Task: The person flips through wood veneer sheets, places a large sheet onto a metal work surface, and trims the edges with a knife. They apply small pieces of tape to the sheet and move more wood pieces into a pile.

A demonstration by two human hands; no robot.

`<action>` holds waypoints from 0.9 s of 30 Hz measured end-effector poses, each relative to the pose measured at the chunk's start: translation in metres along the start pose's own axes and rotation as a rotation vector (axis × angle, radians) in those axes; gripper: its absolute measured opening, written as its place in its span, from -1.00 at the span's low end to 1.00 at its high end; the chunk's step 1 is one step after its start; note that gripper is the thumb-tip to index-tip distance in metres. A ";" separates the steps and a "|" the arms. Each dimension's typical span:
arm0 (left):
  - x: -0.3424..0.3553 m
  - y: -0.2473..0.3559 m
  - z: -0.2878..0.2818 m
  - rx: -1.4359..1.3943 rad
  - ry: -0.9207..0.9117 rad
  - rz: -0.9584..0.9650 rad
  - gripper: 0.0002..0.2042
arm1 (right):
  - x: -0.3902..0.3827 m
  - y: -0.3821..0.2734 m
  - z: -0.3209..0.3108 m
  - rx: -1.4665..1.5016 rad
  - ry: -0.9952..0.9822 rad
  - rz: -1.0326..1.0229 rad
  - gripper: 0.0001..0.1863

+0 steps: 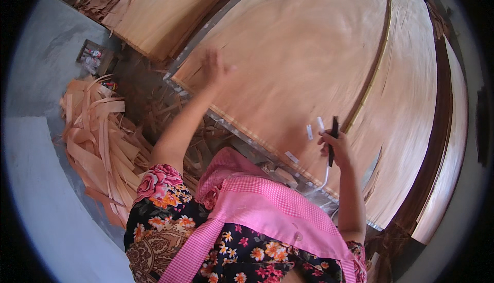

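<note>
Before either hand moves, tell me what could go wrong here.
The right hand grips a black tool over the sheet; a slip might scratch or tear the wood.
That hand is also near the lower end of the pole, so a sideways swing might knock it.
The left hand, motion-blurred near the sheet's far-left corner, might catch the edge and pick up a splinter.

The left of the hands (213, 69) is blurred, the sheet (278, 62) cropped above.
</note>
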State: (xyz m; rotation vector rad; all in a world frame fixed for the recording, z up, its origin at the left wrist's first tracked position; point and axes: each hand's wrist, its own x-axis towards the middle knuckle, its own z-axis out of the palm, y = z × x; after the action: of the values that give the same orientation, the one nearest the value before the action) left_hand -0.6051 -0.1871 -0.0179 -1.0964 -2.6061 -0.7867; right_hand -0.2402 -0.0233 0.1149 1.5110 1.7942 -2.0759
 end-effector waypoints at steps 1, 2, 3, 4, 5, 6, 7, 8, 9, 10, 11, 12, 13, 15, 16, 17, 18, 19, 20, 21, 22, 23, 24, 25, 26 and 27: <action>0.012 -0.041 -0.013 0.151 0.155 0.062 -0.41 | 0.013 -0.004 0.030 -0.025 -0.058 -0.040 -0.80; 0.018 -0.069 -0.020 0.113 0.073 0.104 -0.42 | 0.026 -0.015 0.064 -0.091 -0.100 -0.043 -0.80; 0.020 -0.097 -0.021 0.073 -0.022 0.149 -0.44 | 0.042 -0.022 0.101 -0.151 -0.139 -0.035 -0.80; 0.025 -0.119 -0.021 0.020 -0.117 0.202 -0.46 | 0.060 -0.030 0.136 -0.206 -0.138 -0.043 -0.81; 0.032 -0.138 -0.018 0.000 -0.144 0.188 -0.48 | 0.082 -0.039 0.173 -0.259 -0.137 -0.051 -0.81; 0.042 -0.146 -0.017 -0.026 -0.173 0.176 -0.50 | 0.105 -0.053 0.210 -0.207 -0.135 -0.073 -0.81; 0.051 -0.157 -0.015 -0.042 -0.201 0.160 -0.52 | 0.132 -0.067 0.247 -0.155 -0.141 -0.100 -0.81; 0.057 -0.172 -0.009 -0.052 -0.163 0.170 -0.54 | 0.163 -0.080 0.285 -0.051 -0.153 -0.124 -0.82; 0.064 -0.181 -0.010 -0.057 -0.185 0.163 -0.54 | 0.192 -0.098 0.322 -0.115 -0.067 -0.162 -0.82; 0.069 -0.184 -0.017 -0.065 -0.210 0.150 -0.55 | 0.215 -0.117 0.353 -0.066 -0.068 -0.158 -0.81; 0.074 -0.185 -0.023 -0.072 -0.222 0.132 -0.55 | 0.233 -0.135 0.371 -0.027 -0.072 -0.163 -0.79; 0.077 -0.187 -0.025 -0.118 -0.224 0.122 -0.57 | 0.251 -0.142 0.379 -0.032 -0.066 -0.120 -0.79; 0.085 -0.199 -0.025 -0.160 -0.242 0.149 -0.57 | 0.270 -0.150 0.395 -0.030 -0.059 -0.080 -0.79; 0.111 -0.245 -0.033 -0.236 -0.281 0.212 -0.58 | 0.293 -0.168 0.440 -0.008 -0.044 -0.038 -0.79; 0.129 -0.277 -0.039 -0.270 -0.279 0.226 -0.60 | 0.299 -0.181 0.469 0.012 -0.035 -0.037 -0.79; 0.148 -0.308 -0.045 -0.304 -0.278 0.254 -0.61 | 0.307 -0.194 0.498 0.033 -0.027 -0.037 -0.80; 0.158 -0.321 -0.050 -0.339 -0.273 0.266 -0.62 | 0.315 -0.200 0.516 0.008 0.028 0.001 -0.77; 0.166 -0.331 -0.054 -0.373 -0.269 0.280 -0.63 | 0.320 -0.204 0.529 -0.044 0.055 0.006 -0.77; 0.174 -0.336 -0.058 -0.287 -0.340 0.330 -0.63 | 0.323 -0.208 0.537 -0.093 0.081 0.011 -0.76; 0.176 -0.323 -0.064 -0.212 -0.408 0.365 -0.63 | 0.320 -0.204 0.529 -0.162 0.106 0.023 -0.76; 0.174 -0.307 -0.064 -0.131 -0.473 0.407 -0.62 | 0.318 -0.198 0.517 -0.181 0.123 0.013 -0.76; 0.168 -0.291 -0.056 -0.095 -0.493 0.425 -0.61 | 0.317 -0.190 0.499 -0.201 0.138 0.004 -0.75; 0.166 -0.281 -0.049 -0.046 -0.522 0.461 -0.60 | 0.316 -0.183 0.488 -0.198 0.156 -0.005 -0.75; 0.167 -0.276 -0.046 0.010 -0.549 0.498 -0.59 | 0.313 -0.189 0.483 -0.342 0.132 0.037 -0.75; 0.168 -0.269 -0.043 0.076 -0.576 0.512 -0.61 | 0.324 -0.186 0.472 -0.613 0.225 -0.116 -0.76; 0.168 -0.272 -0.040 -0.006 -0.525 0.521 -0.61 | 0.334 -0.181 0.464 -0.878 0.318 -0.267 -0.76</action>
State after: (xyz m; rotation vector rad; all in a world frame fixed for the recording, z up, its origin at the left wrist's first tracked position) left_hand -0.9170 -0.2663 -0.0283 -2.0968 -2.4712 -0.4251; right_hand -0.8138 -0.1332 -0.0203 1.3902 2.6090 -0.8338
